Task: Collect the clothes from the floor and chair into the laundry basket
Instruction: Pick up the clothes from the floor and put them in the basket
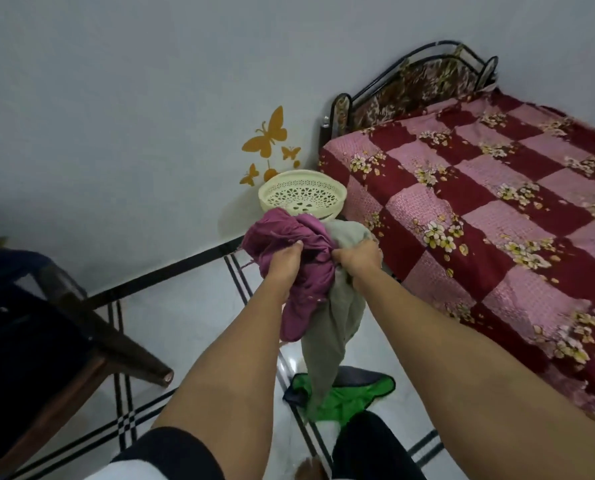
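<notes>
Both arms outstretched toward cream perforated plastic laundry basket [302, 194], which sits on floor by wall, just beside bed with maroon-and-pink checked floral cover [490, 216]. Left hand [285, 259] closed on bunched magenta cloth garment [291, 271]; right hand [358, 258] clenched on grey-beige fabric garment [334, 327], its tail hanging low. Bundle held in air just short of basket. Green-and-dark cloth [344, 393] lies on white tiled floor [192, 323], well short of basket. Dark wooden chair [64, 323] far left of basket.
</notes>
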Demonstrator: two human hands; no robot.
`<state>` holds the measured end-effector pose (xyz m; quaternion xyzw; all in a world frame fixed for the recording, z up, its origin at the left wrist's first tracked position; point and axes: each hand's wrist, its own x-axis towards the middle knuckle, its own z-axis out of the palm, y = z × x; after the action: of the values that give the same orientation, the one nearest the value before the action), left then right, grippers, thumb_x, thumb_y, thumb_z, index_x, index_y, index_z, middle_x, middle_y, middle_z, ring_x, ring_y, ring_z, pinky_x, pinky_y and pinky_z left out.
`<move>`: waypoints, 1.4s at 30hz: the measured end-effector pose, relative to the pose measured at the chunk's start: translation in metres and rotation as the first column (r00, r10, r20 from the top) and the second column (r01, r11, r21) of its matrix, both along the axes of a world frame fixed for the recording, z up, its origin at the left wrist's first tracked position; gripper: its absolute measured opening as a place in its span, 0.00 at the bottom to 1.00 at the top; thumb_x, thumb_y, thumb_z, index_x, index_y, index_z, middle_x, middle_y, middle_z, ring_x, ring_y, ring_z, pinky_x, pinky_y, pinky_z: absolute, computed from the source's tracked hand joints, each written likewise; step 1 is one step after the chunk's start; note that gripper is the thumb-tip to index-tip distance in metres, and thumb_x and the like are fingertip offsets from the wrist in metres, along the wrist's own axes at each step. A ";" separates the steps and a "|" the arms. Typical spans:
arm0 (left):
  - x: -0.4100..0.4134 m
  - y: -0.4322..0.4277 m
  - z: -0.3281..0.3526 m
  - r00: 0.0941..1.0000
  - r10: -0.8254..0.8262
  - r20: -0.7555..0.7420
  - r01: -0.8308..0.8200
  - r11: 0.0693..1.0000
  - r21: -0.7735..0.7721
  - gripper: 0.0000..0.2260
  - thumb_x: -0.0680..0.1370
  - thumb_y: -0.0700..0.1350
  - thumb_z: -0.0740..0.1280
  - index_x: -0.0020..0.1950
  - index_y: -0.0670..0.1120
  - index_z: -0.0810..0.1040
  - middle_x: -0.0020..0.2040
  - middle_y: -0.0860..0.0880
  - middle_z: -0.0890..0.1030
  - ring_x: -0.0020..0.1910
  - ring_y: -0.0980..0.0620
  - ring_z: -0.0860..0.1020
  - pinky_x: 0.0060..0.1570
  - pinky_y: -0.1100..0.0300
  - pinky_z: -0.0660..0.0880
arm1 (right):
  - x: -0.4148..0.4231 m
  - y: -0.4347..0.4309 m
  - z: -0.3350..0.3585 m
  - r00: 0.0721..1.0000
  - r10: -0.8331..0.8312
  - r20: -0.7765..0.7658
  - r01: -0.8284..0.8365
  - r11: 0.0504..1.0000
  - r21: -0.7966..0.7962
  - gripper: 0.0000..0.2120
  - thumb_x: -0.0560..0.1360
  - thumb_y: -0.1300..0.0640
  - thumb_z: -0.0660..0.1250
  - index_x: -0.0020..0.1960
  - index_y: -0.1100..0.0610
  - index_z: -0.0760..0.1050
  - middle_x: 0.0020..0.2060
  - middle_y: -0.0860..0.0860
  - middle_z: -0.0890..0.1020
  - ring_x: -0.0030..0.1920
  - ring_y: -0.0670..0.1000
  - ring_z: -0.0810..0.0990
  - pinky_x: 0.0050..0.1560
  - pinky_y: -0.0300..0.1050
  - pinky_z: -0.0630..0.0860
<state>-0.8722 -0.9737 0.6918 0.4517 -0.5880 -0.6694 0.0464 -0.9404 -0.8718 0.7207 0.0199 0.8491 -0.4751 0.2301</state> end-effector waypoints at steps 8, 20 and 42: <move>-0.169 -0.100 -0.089 0.913 0.395 0.097 -0.384 0.916 -0.118 0.17 0.77 0.54 0.62 0.37 0.42 0.77 0.38 0.44 0.80 0.41 0.42 0.78 0.51 0.51 0.77 | -0.179 -0.082 -0.097 0.995 0.037 0.094 -0.046 0.994 0.098 0.38 0.68 0.59 0.73 0.74 0.60 0.61 0.65 0.60 0.74 0.63 0.61 0.75 0.62 0.52 0.75; -0.366 -0.241 -0.275 0.872 0.466 0.151 -0.487 0.857 0.171 0.21 0.77 0.45 0.65 0.67 0.38 0.70 0.61 0.42 0.78 0.55 0.45 0.77 0.57 0.55 0.74 | -0.324 -0.144 -0.286 0.961 0.001 0.275 -0.094 0.941 0.324 0.25 0.69 0.58 0.72 0.62 0.65 0.70 0.57 0.63 0.78 0.57 0.63 0.78 0.58 0.55 0.77; -0.107 -0.299 -0.303 0.510 0.850 0.131 -0.816 0.430 0.386 0.17 0.81 0.38 0.60 0.70 0.38 0.68 0.69 0.39 0.73 0.61 0.43 0.75 0.60 0.47 0.73 | -0.205 -0.260 -0.281 0.962 -0.047 0.271 -0.032 0.959 0.281 0.23 0.65 0.59 0.74 0.57 0.68 0.75 0.49 0.62 0.81 0.50 0.63 0.81 0.53 0.59 0.80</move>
<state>-0.9788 -1.2724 0.3887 0.6530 -0.1353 -0.6814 0.3016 -1.1458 -1.1317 0.4394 0.1215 0.8681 -0.3422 0.3385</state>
